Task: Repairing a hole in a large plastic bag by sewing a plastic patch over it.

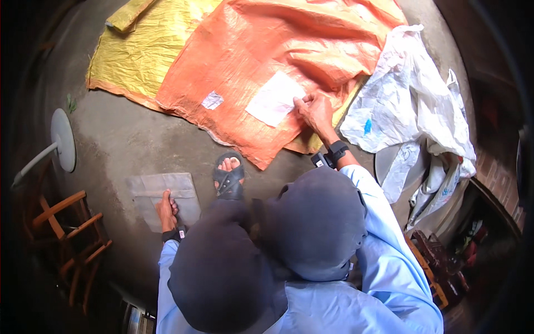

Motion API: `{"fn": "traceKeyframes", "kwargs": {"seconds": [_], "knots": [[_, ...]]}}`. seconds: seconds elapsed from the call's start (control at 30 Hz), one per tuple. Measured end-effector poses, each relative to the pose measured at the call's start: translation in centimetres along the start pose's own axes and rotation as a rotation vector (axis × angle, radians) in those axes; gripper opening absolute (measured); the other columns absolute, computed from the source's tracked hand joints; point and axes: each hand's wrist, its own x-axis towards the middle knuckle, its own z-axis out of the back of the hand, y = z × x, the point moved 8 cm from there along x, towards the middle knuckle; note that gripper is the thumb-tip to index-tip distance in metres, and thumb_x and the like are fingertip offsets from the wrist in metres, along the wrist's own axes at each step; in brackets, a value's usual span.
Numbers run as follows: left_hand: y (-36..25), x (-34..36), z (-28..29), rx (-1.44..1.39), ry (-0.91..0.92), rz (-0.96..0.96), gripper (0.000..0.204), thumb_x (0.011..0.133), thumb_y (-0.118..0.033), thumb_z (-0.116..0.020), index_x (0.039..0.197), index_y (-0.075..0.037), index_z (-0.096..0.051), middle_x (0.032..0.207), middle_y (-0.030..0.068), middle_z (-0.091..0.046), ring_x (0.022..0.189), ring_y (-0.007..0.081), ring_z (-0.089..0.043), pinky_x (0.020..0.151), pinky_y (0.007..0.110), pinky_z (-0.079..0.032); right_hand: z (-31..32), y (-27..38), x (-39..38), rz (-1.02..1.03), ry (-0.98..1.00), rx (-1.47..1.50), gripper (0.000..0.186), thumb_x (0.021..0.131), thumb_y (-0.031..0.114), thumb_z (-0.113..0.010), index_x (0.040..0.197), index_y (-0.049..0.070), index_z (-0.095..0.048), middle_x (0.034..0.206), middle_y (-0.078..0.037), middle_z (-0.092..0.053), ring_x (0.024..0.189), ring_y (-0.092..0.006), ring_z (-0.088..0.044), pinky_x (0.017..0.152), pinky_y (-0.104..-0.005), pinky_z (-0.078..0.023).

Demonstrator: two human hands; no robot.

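Note:
My right hand (316,115) is closed in a pinch at the right edge of a white square sheet (271,100). The sheet lies on a wrinkled orange woven plastic sheet (222,67); whether it is paper or cloth I cannot tell. To its left lies a smaller whitish scrap (212,100). Low on the left, my left hand (167,211) grips a flat grey rectangular packet (150,192) with a fold line across it, the thumb on top and the fingers curled. Dark bands circle both my wrists.
Yellow woven sheeting (133,61) lies beside the orange one. Crumpled white plastic sheeting (395,94) hangs over things on the right. A round-based stand (63,140) and wooden chair frames (67,222) are on the left. My sandaled foot (228,172) is between my hands.

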Motion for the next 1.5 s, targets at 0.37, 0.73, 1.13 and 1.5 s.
{"fn": "traceKeyframes", "kwargs": {"seconds": [0.37,0.73,1.13,1.5], "knots": [[-6.4,-11.1,7.3,-0.617,0.452,-0.406,0.022,0.113,-0.034,-0.067,0.105,-0.014,-0.065,0.083,-0.0023,-0.06,0.074,0.0096,-0.058,0.075,0.033,-0.05,2.8,-4.7,-2.8,0.088,-0.039,0.281,0.03,0.092,0.026,-0.075,0.081,-0.002,-0.069,0.065,-0.009,-0.061,0.066,-0.0142,-0.057,0.063,-0.0371,-0.05],[0.7,-3.5,11.2,-0.542,0.304,-0.573,0.048,0.111,-0.037,-0.067,0.145,-0.004,-0.065,0.134,0.013,-0.074,0.119,0.0284,-0.072,0.104,0.043,-0.058,16.1,-22.2,-11.3,0.048,-0.098,-0.488,0.046,0.092,0.03,-0.084,0.122,-0.005,-0.078,0.087,-0.021,-0.081,0.081,-0.0308,-0.08,0.075,-0.0432,-0.061],[2.3,-10.8,7.5,-0.659,0.416,-0.351,0.053,0.116,-0.042,-0.057,0.147,0.0,-0.065,0.135,0.0116,-0.075,0.116,0.0309,-0.075,0.098,0.042,-0.063,-5.1,9.6,-14.3,1.104,0.593,-0.143,0.025,0.099,0.019,-0.076,0.119,0.004,-0.075,0.089,-0.017,-0.075,0.078,-0.0386,-0.074,0.07,-0.0508,-0.059],[1.2,-17.9,10.3,-0.689,0.118,-0.205,0.056,0.112,-0.034,-0.068,0.153,0.002,-0.058,0.148,0.013,-0.069,0.136,0.0292,-0.065,0.118,0.045,-0.05,-14.4,10.5,-14.2,1.08,0.499,-0.487,0.018,0.095,0.013,-0.067,0.109,0.002,-0.067,0.094,-0.021,-0.073,0.076,-0.0396,-0.078,0.066,-0.0484,-0.062]]}}
